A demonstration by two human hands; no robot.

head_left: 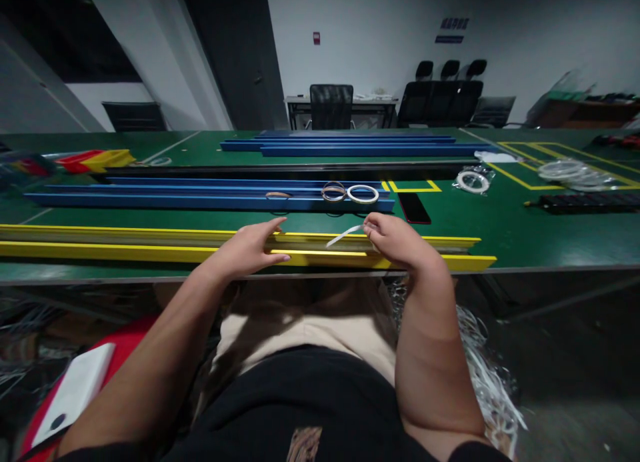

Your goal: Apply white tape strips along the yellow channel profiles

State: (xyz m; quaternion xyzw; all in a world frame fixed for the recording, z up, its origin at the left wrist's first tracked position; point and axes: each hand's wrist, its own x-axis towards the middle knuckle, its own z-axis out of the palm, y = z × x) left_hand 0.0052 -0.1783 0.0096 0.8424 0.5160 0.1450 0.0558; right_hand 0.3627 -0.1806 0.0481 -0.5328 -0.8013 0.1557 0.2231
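A long yellow channel (150, 251) lies along the front edge of the green table. Over its middle, my left hand (253, 247) has thumb and fingers spread apart, with nothing between them. My right hand (395, 239) pinches a thin white strip (345, 235), whose loose end points left above the channel's groove. Beyond the hands, a blue channel (200, 202) carries a white tape roll (363, 194), a brownish tape roll (333, 192) and a smaller tan ring (277, 195). Whether my left fingers touch the yellow channel I cannot tell.
A phone (414, 208) and a bagged white roll (473, 181) lie to the right on the green table (510, 229). Farther back are a black bar (300, 171) and more blue channels (370, 151). Red and yellow bins (107, 159) stand at left. White scraps (493, 389) hang below the table.
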